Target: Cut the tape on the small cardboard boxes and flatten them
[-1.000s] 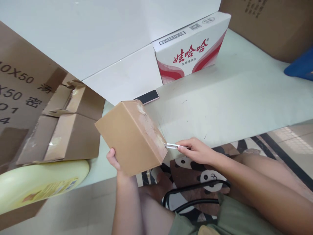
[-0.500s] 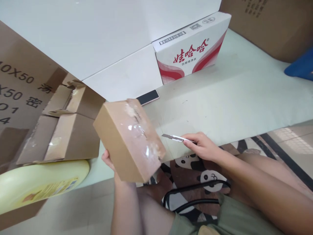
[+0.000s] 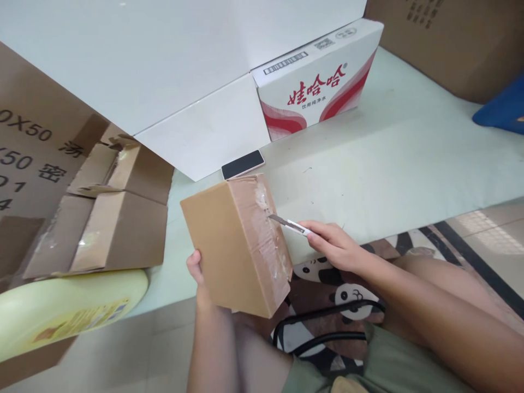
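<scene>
My left hand grips a small brown cardboard box from underneath and holds it tilted above my lap. Clear tape covers the box's right face. My right hand is closed on a small utility knife. The knife's blade tip touches the taped face near its upper edge.
A phone lies on the pale mat behind the box. A red-and-white printed carton stands farther back. An opened cardboard box and a yellow object are at the left; large cartons stand at both sides.
The left hand turned the box, so its taped face now points toward the knife. The right hand drew the knife back, then brought the blade up against the tape.
</scene>
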`<move>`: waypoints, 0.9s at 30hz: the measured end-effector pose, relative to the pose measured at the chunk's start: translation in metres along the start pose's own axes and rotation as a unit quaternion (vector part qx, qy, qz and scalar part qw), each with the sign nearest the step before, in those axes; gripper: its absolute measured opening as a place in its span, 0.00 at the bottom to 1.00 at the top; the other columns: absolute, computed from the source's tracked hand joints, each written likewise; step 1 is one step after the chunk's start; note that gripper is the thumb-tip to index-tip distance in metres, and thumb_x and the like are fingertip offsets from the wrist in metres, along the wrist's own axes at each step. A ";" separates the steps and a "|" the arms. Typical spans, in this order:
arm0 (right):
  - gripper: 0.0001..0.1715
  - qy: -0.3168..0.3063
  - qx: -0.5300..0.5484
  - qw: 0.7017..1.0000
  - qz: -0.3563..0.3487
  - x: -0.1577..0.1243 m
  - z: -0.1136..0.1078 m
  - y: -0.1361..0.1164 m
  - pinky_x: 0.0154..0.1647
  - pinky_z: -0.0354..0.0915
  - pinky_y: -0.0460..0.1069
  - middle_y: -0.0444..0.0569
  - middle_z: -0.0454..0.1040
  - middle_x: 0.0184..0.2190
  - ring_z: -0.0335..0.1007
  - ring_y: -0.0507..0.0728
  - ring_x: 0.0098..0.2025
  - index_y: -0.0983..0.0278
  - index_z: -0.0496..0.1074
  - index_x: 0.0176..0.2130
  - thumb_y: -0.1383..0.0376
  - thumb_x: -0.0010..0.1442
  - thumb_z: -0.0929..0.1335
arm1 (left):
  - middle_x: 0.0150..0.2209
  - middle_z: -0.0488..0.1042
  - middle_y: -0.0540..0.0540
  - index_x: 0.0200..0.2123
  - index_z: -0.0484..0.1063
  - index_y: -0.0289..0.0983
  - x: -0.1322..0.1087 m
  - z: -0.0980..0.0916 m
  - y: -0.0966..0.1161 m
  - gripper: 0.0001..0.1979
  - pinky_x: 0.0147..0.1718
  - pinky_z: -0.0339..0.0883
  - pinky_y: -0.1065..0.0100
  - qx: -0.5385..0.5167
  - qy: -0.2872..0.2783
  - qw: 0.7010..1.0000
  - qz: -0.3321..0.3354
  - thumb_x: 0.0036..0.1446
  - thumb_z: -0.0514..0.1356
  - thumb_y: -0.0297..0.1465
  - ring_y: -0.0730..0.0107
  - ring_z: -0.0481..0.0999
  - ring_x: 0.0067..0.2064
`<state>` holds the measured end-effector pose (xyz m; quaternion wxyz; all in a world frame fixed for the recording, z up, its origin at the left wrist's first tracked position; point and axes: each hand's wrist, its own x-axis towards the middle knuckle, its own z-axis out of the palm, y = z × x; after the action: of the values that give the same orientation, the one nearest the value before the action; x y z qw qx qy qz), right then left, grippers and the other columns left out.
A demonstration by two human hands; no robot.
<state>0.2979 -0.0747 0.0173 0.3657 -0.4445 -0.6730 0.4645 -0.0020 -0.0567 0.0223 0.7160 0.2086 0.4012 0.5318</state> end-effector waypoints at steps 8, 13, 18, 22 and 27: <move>0.26 0.012 -0.005 1.000 0.011 0.001 0.001 -0.001 0.30 0.60 0.47 0.45 0.71 0.28 0.64 0.53 0.27 0.66 0.72 0.53 0.54 0.70 0.57 | 0.33 0.83 0.47 0.36 0.77 0.40 0.001 0.006 0.002 0.19 0.29 0.76 0.63 -0.019 0.001 0.999 0.032 0.42 0.67 0.44 0.56 0.82 0.32; 0.26 0.022 -0.017 0.999 0.019 0.002 0.002 0.000 0.33 0.61 0.48 0.47 0.74 0.31 0.67 0.54 0.30 0.65 0.72 0.54 0.55 0.70 0.56 | 0.34 0.83 0.46 0.38 0.77 0.39 0.000 0.001 0.001 0.20 0.29 0.76 0.61 -0.001 0.008 1.000 0.000 0.42 0.67 0.44 0.55 0.82 0.33; 0.27 0.013 -0.025 0.999 0.027 0.002 0.003 0.002 0.34 0.62 0.48 0.47 0.75 0.32 0.67 0.55 0.31 0.64 0.72 0.55 0.54 0.70 0.56 | 0.32 0.83 0.45 0.36 0.76 0.40 0.000 0.002 0.000 0.22 0.27 0.76 0.60 0.021 0.036 0.999 0.003 0.38 0.68 0.45 0.54 0.82 0.31; 0.27 0.017 -0.026 0.999 0.027 0.002 0.003 0.003 0.34 0.64 0.48 0.47 0.75 0.31 0.69 0.56 0.32 0.63 0.73 0.54 0.53 0.71 0.56 | 0.31 0.82 0.46 0.36 0.77 0.41 0.002 0.004 0.000 0.23 0.25 0.76 0.60 0.036 0.057 0.998 0.013 0.37 0.67 0.47 0.54 0.81 0.30; 0.28 0.014 -0.024 0.999 0.024 0.002 0.003 0.004 0.36 0.65 0.48 0.47 0.76 0.30 0.71 0.57 0.33 0.63 0.73 0.55 0.53 0.71 0.56 | 0.31 0.82 0.46 0.36 0.77 0.42 0.004 0.004 0.000 0.23 0.24 0.75 0.63 0.042 0.057 0.997 0.041 0.36 0.68 0.47 0.56 0.81 0.30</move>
<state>0.2953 -0.0731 0.0128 0.3529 -0.4757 -0.6677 0.4510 0.0013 -0.0527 0.0231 0.6600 0.2245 0.4544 0.5545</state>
